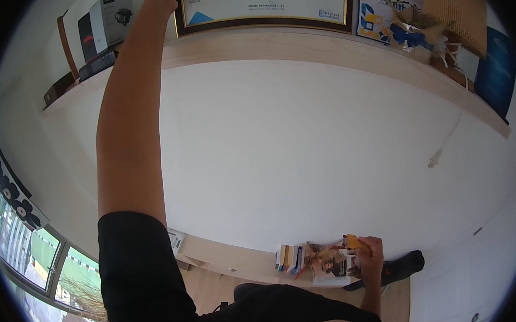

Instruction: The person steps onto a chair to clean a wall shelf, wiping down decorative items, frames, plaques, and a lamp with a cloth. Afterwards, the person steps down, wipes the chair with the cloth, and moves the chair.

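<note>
Stretched up along the left side, my left arm ends at my left hand (168, 0), which the top edge of the view partly cuts off. Its visible fingers are curled at the left edge of a dark-framed certificate (260, 7) standing on the upper shelf (233, 47). Low on the right, my right hand (371, 255) is closed on a folded yellow cloth (354, 242). Below and beside that hand are a picture-covered magazine or book (335, 266) and some reddish dried stems (311, 259).
Boxes (118, 22) stand on the shelf's left end. A blue-and-white award sheet (373, 12), wrapped bouquet (410, 33) and blue panel (494, 70) are at the right. A plug (435, 159) hangs below. Books (289, 257) and a black case (403, 268) lie lower down.
</note>
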Action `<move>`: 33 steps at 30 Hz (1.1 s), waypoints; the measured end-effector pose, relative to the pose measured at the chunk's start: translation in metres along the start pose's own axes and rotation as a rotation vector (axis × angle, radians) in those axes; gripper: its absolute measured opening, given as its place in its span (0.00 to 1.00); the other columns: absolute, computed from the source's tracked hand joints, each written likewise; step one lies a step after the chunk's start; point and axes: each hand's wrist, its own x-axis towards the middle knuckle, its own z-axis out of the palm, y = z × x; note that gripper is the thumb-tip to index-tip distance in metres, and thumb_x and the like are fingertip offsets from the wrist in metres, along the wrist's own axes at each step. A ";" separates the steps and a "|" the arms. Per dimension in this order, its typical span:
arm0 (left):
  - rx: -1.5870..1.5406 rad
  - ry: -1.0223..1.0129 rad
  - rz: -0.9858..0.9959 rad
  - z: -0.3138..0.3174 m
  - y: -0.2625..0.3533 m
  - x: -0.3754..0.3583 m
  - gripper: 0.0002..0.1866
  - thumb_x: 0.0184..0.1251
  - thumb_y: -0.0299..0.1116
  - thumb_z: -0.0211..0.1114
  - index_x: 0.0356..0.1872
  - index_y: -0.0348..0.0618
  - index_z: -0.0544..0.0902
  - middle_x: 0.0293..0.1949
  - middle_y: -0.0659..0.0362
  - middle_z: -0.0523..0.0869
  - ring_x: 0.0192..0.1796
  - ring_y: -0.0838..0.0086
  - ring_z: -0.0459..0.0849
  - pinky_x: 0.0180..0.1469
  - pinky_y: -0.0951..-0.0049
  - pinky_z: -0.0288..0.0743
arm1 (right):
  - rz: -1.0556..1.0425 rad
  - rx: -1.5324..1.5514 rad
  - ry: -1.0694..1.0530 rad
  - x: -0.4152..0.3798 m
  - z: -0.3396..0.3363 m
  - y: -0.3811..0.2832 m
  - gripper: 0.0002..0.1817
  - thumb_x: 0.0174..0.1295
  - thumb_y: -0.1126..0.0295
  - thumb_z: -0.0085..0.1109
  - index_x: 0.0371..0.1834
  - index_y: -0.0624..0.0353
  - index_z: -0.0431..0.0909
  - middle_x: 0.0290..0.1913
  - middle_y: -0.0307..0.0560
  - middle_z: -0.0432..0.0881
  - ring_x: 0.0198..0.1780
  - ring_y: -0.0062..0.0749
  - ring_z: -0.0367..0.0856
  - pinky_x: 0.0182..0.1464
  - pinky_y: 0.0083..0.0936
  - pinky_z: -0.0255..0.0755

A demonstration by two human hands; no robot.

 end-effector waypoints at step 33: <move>0.352 1.172 0.236 -0.259 0.237 -0.717 0.39 0.68 0.55 0.53 0.68 0.31 0.59 0.68 0.41 0.61 0.69 0.50 0.61 0.70 0.48 0.56 | -0.738 -1.452 -0.168 0.399 0.056 -0.390 0.19 0.53 0.70 0.53 0.48 0.64 0.80 0.42 0.57 0.83 0.42 0.43 0.83 0.48 0.32 0.76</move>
